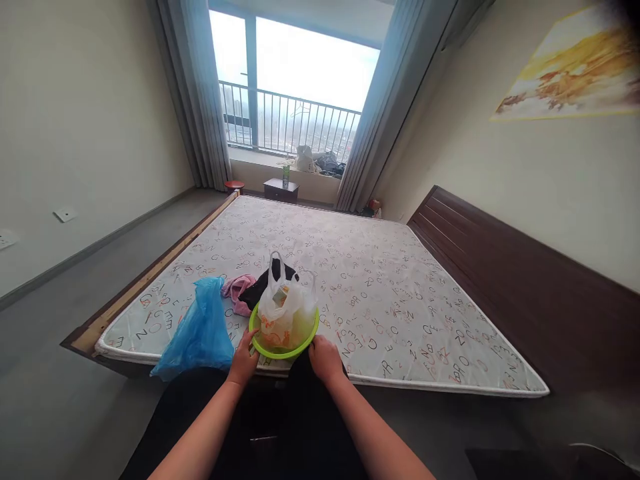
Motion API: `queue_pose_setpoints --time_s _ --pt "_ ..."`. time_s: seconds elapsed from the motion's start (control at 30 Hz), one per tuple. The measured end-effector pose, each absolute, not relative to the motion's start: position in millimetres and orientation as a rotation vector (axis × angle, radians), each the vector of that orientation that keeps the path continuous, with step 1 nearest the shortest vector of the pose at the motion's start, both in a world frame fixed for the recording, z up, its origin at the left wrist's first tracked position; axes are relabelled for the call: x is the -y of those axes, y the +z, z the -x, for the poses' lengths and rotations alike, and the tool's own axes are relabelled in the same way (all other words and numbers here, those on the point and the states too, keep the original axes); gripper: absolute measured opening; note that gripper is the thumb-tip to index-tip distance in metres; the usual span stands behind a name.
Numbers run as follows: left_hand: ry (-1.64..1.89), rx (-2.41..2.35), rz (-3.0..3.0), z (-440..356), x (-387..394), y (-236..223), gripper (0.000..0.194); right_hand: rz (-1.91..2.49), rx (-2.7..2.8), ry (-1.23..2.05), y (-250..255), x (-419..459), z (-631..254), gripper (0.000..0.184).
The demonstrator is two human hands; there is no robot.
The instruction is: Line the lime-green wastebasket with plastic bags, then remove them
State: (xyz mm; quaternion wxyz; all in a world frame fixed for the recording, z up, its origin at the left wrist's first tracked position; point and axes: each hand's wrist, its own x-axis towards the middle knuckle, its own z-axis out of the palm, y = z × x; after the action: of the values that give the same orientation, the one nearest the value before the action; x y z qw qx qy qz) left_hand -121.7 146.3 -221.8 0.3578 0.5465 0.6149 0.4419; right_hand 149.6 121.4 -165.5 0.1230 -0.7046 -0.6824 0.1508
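Both hands grip a lime-green plastic basin (286, 355) at the near edge of the mattress. My left hand (244, 358) is closed on the basin's left rim, and my right hand (325, 358) on its right rim. Inside the basin sits a white plastic bag (281, 310) with orange print, its handles standing up. What the bag contains is hidden. Left of the basin lies a crumpled blue plastic bag (200, 330), partly over the mattress edge. A pink cloth (242, 288) and a black cloth (259, 288) are just behind the basin.
The patterned mattress (380, 287) rests on a dark wooden bed frame, with a headboard (480, 233) on the right. Beyond it a small nightstand (281, 189) carries a green bottle (286, 175). A red stool (234, 185) stands beside it. Bags (315, 160) lie on the windowsill.
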Motion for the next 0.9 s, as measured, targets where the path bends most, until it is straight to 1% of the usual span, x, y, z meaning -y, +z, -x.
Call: queue_pose_setpoints --time_s 0.13,0.4,0.6,0.7,0.9 --pt "1.174 -1.615 -1.224 95 -143 -220 0.057 2.054 1.994 0.415 -165 -120 -150 0.026" --pt "1.118 -1.651 -1.209 32 -146 -211 0.069 2.125 1.827 0.462 -175 -118 -172 0.028" --pt "1.112 -1.498 -1.408 45 -139 -234 0.062 2.157 1.667 0.545 -179 -119 -183 0.032" --pt "1.084 -1.513 -1.408 60 -140 -248 0.064 2.155 1.640 0.550 -178 -119 -181 0.031" --pt "0.988 -1.543 -1.417 65 -136 -261 0.059 2.135 1.633 0.558 -180 -105 -181 0.032"
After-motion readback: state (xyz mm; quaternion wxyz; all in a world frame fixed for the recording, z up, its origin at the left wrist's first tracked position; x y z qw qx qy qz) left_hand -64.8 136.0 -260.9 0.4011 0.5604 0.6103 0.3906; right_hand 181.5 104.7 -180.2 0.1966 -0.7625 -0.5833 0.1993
